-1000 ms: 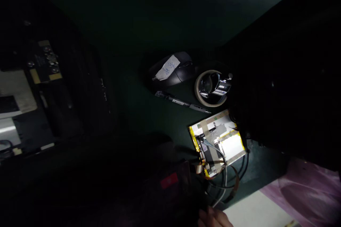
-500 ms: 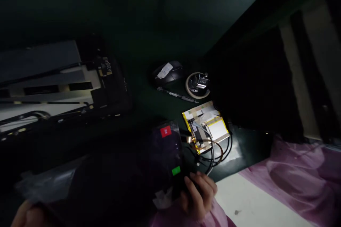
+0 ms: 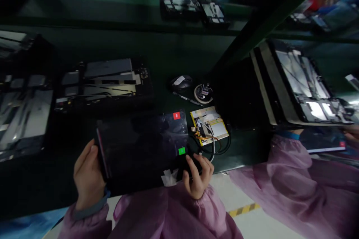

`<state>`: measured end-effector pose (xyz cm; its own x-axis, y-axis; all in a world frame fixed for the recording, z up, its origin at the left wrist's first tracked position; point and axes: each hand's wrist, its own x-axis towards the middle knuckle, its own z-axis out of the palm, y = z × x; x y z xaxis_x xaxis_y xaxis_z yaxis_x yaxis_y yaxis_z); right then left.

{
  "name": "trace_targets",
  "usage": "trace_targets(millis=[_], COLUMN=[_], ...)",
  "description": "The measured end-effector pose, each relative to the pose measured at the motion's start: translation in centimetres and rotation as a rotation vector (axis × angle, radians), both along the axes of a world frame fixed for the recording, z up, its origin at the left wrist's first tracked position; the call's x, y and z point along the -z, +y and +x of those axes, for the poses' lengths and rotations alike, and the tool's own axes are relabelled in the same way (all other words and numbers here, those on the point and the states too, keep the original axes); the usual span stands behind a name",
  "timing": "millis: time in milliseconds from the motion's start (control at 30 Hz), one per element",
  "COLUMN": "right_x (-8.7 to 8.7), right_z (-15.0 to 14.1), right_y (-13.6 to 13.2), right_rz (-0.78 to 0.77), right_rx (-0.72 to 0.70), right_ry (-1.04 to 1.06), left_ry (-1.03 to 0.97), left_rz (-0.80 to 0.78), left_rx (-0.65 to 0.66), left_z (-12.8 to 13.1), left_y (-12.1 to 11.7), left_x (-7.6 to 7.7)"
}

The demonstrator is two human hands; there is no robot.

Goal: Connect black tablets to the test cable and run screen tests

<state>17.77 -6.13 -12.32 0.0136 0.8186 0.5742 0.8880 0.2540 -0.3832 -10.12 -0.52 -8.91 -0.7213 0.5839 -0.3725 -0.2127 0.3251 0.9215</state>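
Observation:
A flat dark screen panel (image 3: 140,142) lies in front of me, with a red sticker (image 3: 176,115) and a green sticker (image 3: 182,151) near its right end. My left hand (image 3: 89,175) is closed on the panel's left edge, which looks slightly raised. At the lower right corner rests my right hand (image 3: 198,177), its fingers bent but apart, the tips by the panel's edge. A crumpled whitish strip (image 3: 169,177) sticks out at the panel's front edge. Right of the panel lies a yellow-edged circuit pack (image 3: 210,125) with cables (image 3: 221,151) looped around it.
A mouse (image 3: 181,82), a pen (image 3: 187,99) and a tape roll (image 3: 203,94) sit behind the panel. Opened tablet-like devices (image 3: 109,80) lie at left. More stand stacked at right (image 3: 297,82), beside a post. A co-worker's pink sleeve (image 3: 288,157) is on the right.
My view has pulled back and brightened. Clear film seen lifted at the panel's left end no longer shows there. My left hand now grips the left edge; my right hand stays at the lower right corner.

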Motion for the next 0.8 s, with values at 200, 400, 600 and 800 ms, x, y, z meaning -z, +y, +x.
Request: trace_targets(millis=[200,400,600,800], right_x=[-1.4,-2.7,-2.5,-2.2], right_z=[0.1,-1.7,-3.4,-4.7], right_y=[0.5,1.7,2.2,1.6], right_rz=[-0.035,-0.048,-0.026,-0.040], right_rx=[-0.050,-0.284,-0.408,-0.468], right_ry=[0.078,0.050,0.023,-0.021], left_ry=[-0.229,-0.312,-0.310,-0.334], left_rz=[0.200,0.304,0.351,0.395], left_rx=[-0.029,0.091,0.150,0.163], left_z=[0.4,-0.2,0.1,0.2], left_y=[1.0,1.3,1.4,1.5], left_x=[0.0,1.2,0.8,0.2])
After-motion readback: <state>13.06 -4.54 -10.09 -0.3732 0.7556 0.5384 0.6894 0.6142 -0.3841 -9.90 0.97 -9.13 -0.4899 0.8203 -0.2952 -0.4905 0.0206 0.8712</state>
